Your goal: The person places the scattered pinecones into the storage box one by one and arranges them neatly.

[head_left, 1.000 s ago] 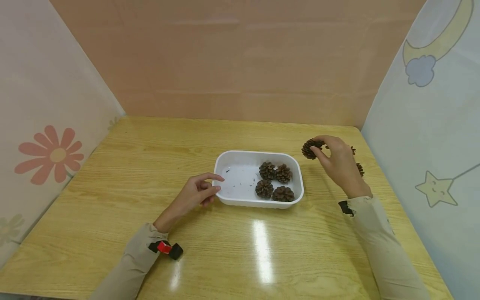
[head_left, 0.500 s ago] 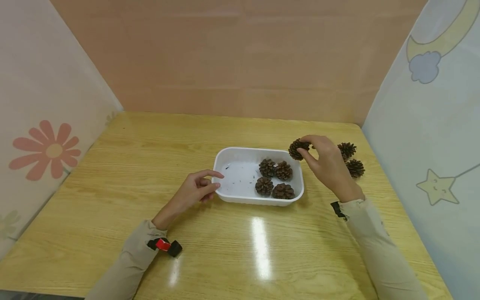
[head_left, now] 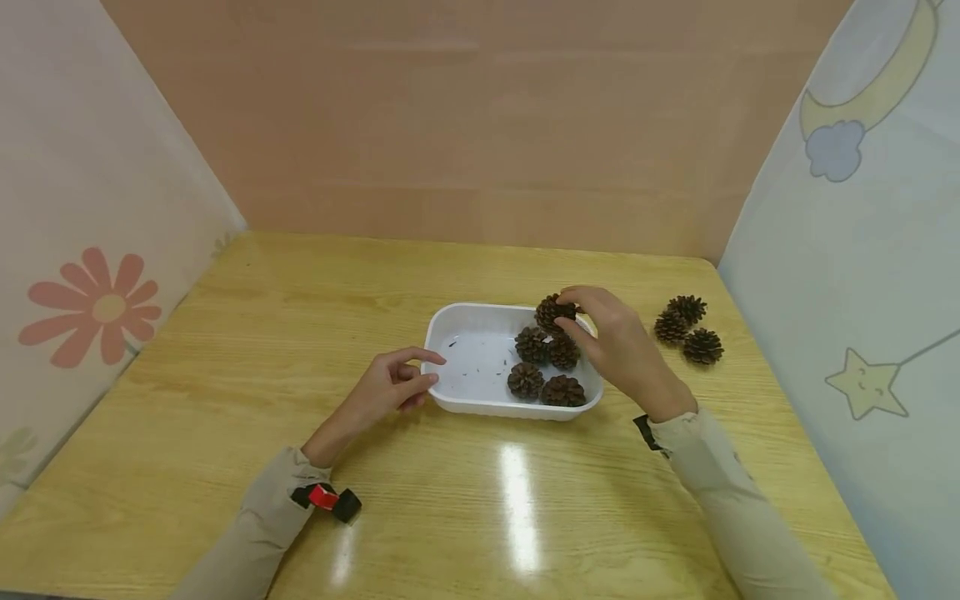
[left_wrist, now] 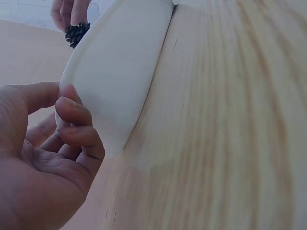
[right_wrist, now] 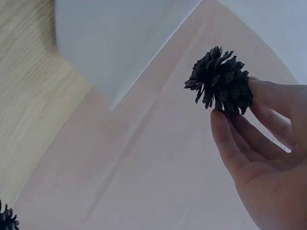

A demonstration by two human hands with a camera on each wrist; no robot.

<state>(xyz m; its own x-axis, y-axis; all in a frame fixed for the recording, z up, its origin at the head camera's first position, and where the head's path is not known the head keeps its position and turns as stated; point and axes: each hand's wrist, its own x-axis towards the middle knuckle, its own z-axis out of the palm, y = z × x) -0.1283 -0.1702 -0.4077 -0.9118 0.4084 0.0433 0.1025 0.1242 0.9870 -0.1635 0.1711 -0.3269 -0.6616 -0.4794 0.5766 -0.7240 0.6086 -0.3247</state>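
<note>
A white plastic tray (head_left: 480, 408) rests on the table, with several brown pine cones (head_left: 526, 380) in its right half. My left hand (head_left: 393, 382) pinches the tray's left rim between thumb and fingers; the left wrist view shows the grip close up. Over the tray's back right part, my right hand (head_left: 618, 346) holds a pine cone (head_left: 553, 313) by thumb and fingertips. In the right wrist view that held pine cone (right_wrist: 220, 81) is raised beside the tray wall (right_wrist: 110, 43).
Three loose pine cones (head_left: 702, 347) lie on the wooden table (head_left: 337, 292) to the right of the tray. Small dark flakes dot the tray's left floor. Paper-covered walls (head_left: 480, 125) stand at the back and both sides.
My right hand has carried the pine cone leftward from beside the tray to over its back right part. The left hand has stayed at the rim.
</note>
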